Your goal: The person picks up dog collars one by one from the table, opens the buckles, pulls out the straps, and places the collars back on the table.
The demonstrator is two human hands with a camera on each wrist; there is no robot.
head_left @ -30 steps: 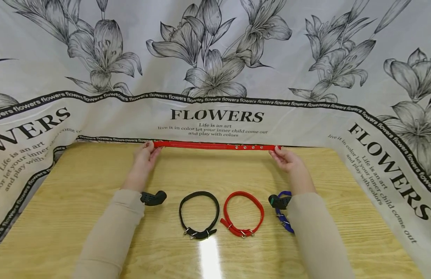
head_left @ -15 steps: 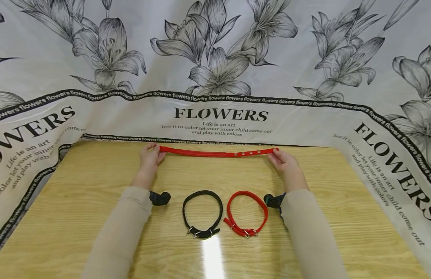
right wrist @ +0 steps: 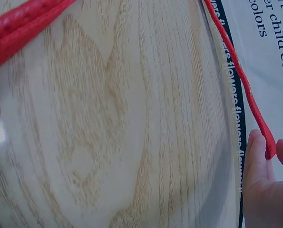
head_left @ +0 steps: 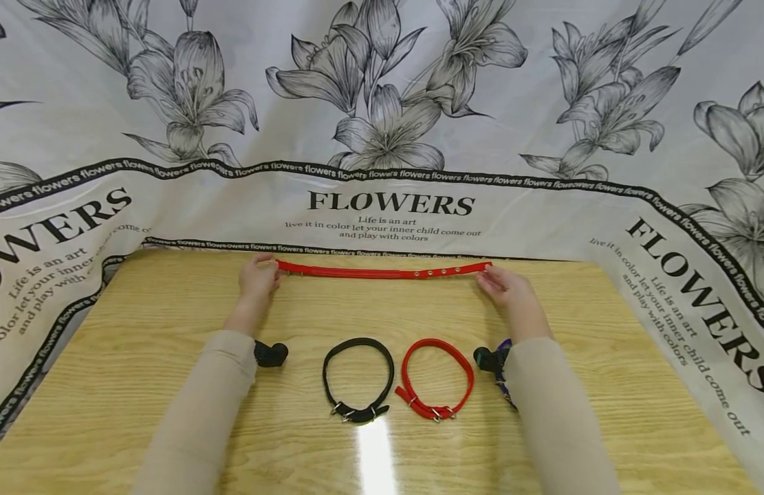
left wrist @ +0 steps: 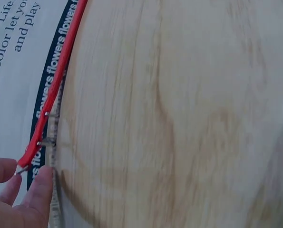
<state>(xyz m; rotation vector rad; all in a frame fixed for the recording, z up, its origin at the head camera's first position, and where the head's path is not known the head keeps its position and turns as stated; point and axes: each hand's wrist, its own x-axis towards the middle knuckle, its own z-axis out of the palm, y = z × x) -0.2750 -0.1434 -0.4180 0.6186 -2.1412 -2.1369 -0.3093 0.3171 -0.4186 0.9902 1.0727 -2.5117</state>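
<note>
Red, flat, leather-like strap with metal eyelets, spanning from left hand to right hand near the far edge of the pale wood-grained desk, sagging slightly at mid-length. Long axis running left to right, roughly parallel to that edge; neither hand nearer, one at each end. Left hand: fingertips gripping the end with metal fittings. Right hand: thumb and fingers pinching the eyeleted end. On the desk's nearer side, well apart from both hands: black ring-shaped buckled collar and, beside it, red ring-shaped buckled collar.

red strap, black collar, red collar, flower-patterned white cloth
</note>
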